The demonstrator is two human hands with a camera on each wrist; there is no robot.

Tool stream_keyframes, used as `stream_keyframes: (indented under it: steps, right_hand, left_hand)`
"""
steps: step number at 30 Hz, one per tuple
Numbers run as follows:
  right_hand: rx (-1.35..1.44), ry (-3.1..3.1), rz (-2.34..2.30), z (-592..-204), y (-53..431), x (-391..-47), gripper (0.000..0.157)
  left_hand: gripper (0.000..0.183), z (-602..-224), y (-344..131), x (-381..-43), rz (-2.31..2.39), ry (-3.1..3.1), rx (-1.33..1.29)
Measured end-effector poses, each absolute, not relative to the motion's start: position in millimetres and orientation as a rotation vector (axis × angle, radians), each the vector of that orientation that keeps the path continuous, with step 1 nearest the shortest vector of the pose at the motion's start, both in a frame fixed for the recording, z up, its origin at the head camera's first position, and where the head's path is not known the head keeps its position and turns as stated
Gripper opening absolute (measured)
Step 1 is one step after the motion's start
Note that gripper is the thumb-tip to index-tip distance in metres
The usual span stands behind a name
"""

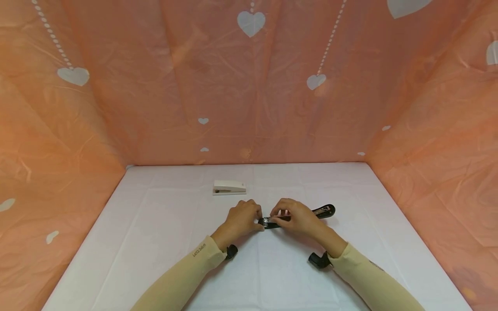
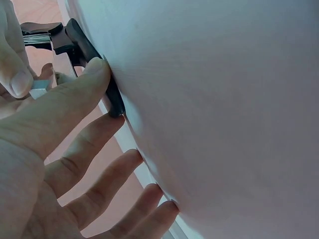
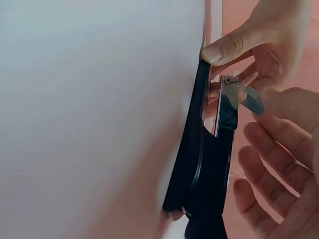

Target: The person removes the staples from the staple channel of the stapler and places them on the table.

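A black stapler (image 3: 199,139) lies on the white table with its top cover (image 1: 326,211) swung back to the right. My left hand (image 1: 242,217) pinches the front end of its base (image 2: 115,94) between thumb and forefinger; the other fingertips rest at the tabletop. Just above the stapler's metal magazine (image 3: 228,104), my right hand (image 1: 297,217) pinches a short silvery strip of staples (image 3: 252,100) between thumb and forefinger. One end of the strip sits right at the magazine's edge in the right wrist view. The right hand's remaining fingers are loosely bent.
Farther back, left of the hands, stands a white stapler (image 1: 229,187). A white cloth (image 1: 155,242) covers the table. Orange curtains (image 1: 249,99) with pale hearts enclose it at the back and both sides. Black wrist cameras (image 1: 319,260) hang below the sleeves.
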State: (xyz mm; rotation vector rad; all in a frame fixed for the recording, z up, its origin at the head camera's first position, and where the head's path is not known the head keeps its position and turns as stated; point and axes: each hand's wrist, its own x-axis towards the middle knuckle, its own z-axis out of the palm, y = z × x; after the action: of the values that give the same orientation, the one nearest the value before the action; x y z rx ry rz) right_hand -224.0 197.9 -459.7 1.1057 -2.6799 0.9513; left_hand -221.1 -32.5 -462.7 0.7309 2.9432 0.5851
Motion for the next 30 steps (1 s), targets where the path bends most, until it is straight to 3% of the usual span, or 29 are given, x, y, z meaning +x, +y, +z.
stream_keyframes:
  steps: [30]
  right_hand:
    - [1.221, -2.643, 1.085, -469.4, 210.4, -206.6, 0.014]
  left_hand:
    - [0.026, -462.0, -31.9, -220.3, 0.598, 2.932, 0.717]
